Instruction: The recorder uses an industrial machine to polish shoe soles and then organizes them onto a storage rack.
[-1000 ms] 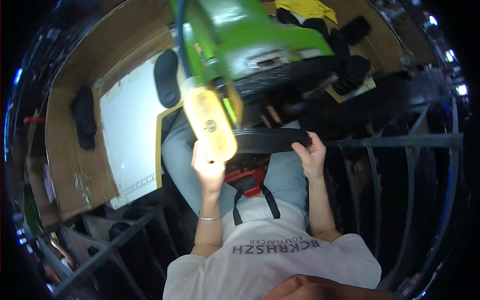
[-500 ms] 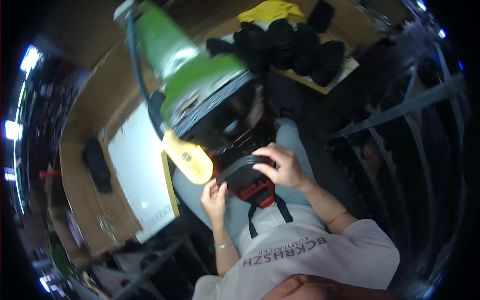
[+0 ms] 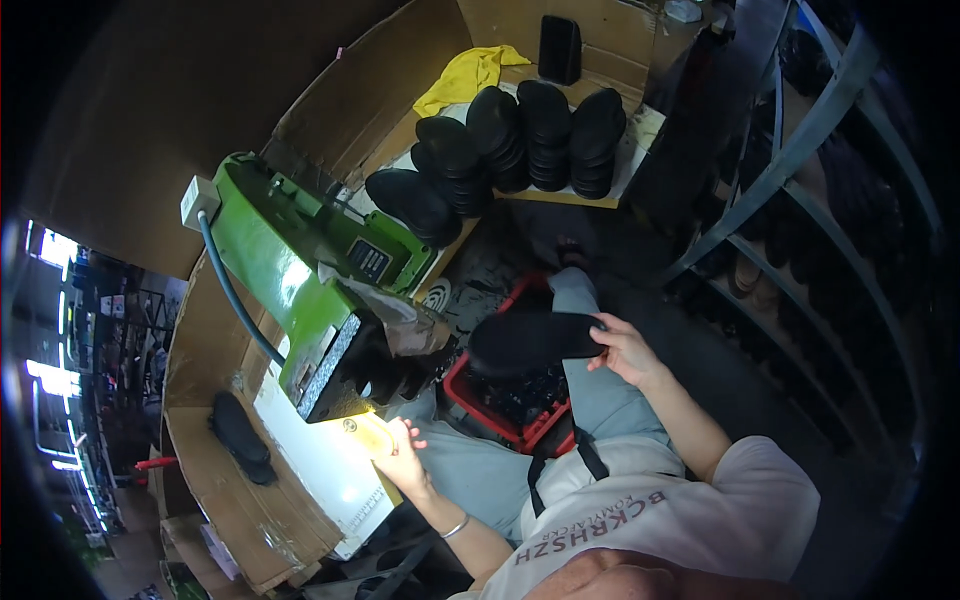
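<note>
So, one held sole (image 3: pixel 530 343), right hand (image 3: pixel 629 355)

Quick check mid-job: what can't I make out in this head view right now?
All in the head view:
- Black sole in the right grip: its far face is turned away from the camera.
- Left grip: glare on the yellow piece hides whether they touch.
- Red bin: the sole covers part of its contents; the rest is too dark.
- Green machine: its own head hides its underside.
</note>
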{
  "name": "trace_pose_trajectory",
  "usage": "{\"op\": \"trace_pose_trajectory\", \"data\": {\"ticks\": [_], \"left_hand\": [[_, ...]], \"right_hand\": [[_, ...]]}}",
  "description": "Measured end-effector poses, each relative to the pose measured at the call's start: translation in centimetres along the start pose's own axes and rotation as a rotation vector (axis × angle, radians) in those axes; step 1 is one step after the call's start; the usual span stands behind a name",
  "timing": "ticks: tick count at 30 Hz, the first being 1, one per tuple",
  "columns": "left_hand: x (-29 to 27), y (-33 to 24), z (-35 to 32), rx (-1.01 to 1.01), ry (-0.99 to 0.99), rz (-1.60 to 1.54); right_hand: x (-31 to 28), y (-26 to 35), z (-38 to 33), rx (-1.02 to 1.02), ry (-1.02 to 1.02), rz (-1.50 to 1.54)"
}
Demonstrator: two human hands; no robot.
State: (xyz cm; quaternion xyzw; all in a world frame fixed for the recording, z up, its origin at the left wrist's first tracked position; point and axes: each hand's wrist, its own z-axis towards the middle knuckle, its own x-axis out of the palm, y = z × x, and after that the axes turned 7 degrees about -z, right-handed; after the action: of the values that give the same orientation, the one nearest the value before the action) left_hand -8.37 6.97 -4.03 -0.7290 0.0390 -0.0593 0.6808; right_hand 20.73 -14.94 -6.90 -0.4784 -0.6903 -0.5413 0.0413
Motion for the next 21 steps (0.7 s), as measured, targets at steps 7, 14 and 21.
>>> {"op": "trace_pose_trajectory", "data": {"ticks": [7,14,21], "left_hand": [[0.4,1.7,3.5,0.143,-0.023,0.092],[1.0,3.6,10.0,0.384,-0.179,0.414],[3.0,5.6,15.4,0.492,-0.292,0.618]], "right_hand": [[8.3,4.9,5.9,-0.342,0.177,0.188],[19.1,7.6,17.9,-0.416,-0.006,0.125],[16.4,4.9,18.4,-0.282,-0.030,-0.237]]}}
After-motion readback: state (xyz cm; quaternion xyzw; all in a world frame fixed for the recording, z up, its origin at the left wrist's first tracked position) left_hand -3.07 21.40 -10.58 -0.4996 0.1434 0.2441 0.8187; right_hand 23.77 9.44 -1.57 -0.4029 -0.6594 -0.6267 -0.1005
